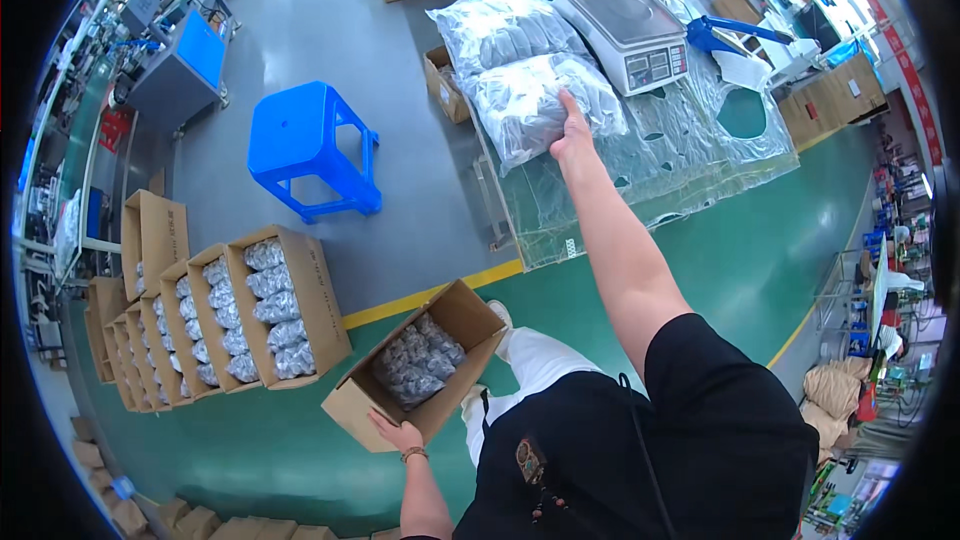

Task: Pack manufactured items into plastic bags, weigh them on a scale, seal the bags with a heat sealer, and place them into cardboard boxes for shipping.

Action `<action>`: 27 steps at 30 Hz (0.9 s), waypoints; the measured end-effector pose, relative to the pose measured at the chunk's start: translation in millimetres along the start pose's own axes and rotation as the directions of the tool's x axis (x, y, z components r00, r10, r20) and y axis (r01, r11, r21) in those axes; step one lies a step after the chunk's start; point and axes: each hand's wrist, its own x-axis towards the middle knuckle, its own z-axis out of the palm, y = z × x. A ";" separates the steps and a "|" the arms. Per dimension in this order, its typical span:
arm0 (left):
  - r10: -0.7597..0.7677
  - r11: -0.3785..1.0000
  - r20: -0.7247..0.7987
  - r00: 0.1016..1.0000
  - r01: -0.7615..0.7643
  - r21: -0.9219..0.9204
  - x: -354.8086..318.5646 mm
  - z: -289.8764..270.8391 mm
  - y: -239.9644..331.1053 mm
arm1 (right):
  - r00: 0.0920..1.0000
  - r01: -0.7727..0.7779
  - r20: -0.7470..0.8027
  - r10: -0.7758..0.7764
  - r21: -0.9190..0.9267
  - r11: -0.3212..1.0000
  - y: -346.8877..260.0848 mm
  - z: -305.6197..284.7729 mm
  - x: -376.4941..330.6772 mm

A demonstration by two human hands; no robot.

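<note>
My left hand (400, 433) grips the near edge of an open cardboard box (352, 413), its thumb over the rim and its other fingers mostly hidden. The box is tilted in front of my legs, with small clear bags of parts (415, 365) inside. Stretched out to the worktable, my right hand (573, 128) holds the side of a large clear plastic bag (520, 105) filled with pale parts. Its thumb lies on top of the bag; the other fingers are hidden. Another filled plastic bag (505, 30) lies right behind that one.
A digital scale (655, 65) stands on the plastic-covered table (660, 175), with a blue-handled device (735, 35) beyond it. A blue stool (290, 135) is on the floor to the left. A row of open cardboard boxes (318, 305) with bagged parts stands at left.
</note>
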 end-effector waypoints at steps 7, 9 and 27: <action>-0.014 0.997 -0.007 1.000 0.013 -0.073 -14.3 11.5 -11.5 | 0.974 -0.159 0.166 0.151 0.036 0.987 -2.4 -9.5 -13.9; -0.015 0.996 -0.008 1.000 0.015 -0.086 -8.0 5.1 -24.5 | 0.983 -0.131 0.138 0.125 0.039 0.991 12.1 -19.9 -25.0; -0.008 0.996 0.115 0.993 0.018 -0.086 -40.9 -5.8 -26.7 | 0.446 -0.491 -0.169 0.879 -0.867 0.083 94.9 -204.6 -257.1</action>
